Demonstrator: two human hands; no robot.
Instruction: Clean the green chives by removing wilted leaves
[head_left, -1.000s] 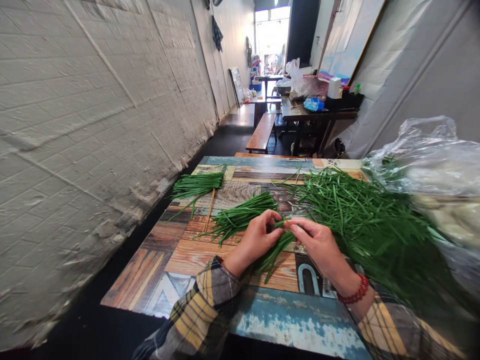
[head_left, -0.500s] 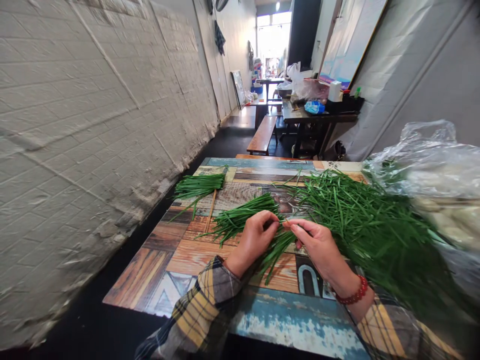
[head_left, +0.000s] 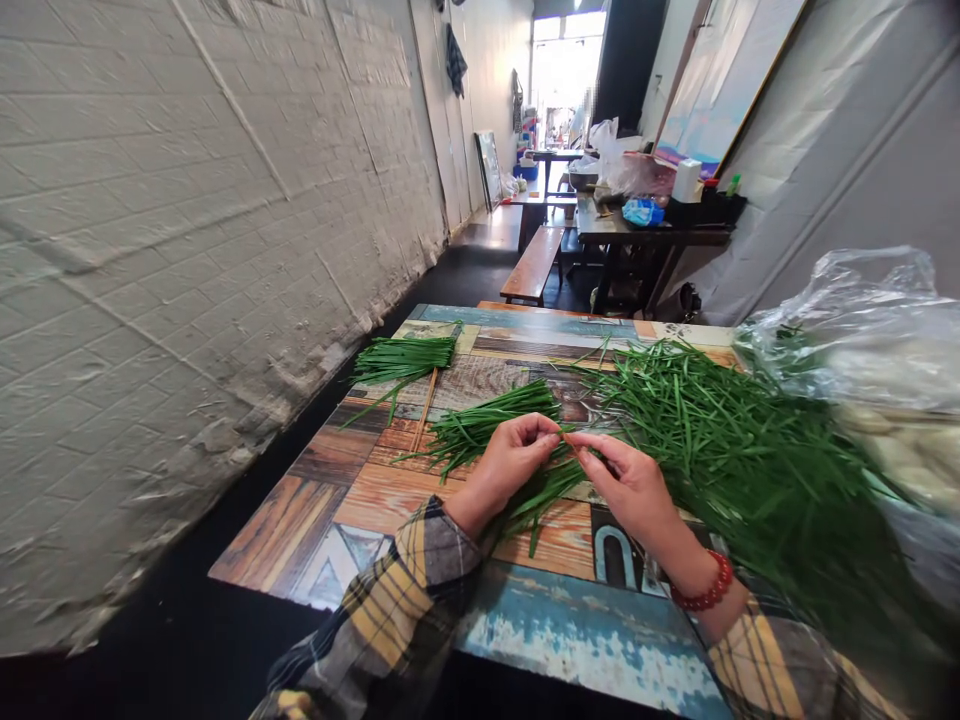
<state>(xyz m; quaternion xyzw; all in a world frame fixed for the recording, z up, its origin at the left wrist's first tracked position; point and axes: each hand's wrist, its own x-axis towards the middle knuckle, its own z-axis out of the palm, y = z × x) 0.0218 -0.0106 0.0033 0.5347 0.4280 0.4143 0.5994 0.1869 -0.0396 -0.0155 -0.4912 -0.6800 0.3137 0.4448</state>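
My left hand (head_left: 514, 460) is closed in a pinch, its thumb and forefinger on a thin green chive (head_left: 562, 434). Against it, my right hand (head_left: 634, 490) pinches the same spot, where a small brownish bit shows between the fingertips. Loose chives (head_left: 547, 487) lie under and between both hands, partly covered by them. Just beyond my left hand is a neat bunch of chives (head_left: 491, 415) on the patchwork-patterned table (head_left: 420, 500). A large loose heap of chives (head_left: 705, 410) spreads to the right of my right hand.
Farther left lies another chive bunch (head_left: 405, 358), beside thin brown strips (head_left: 426, 410). A clear plastic bag (head_left: 870, 310) with pale contents sits at the right edge. Behind are a wooden bench (head_left: 535, 262) and a dark table (head_left: 645, 235). A white brick wall (head_left: 225, 200) runs along the left.
My hands have drawn closer together, so the fingertips now meet. The loose chives under them have shifted slightly left. The view has tilted and moved a little.
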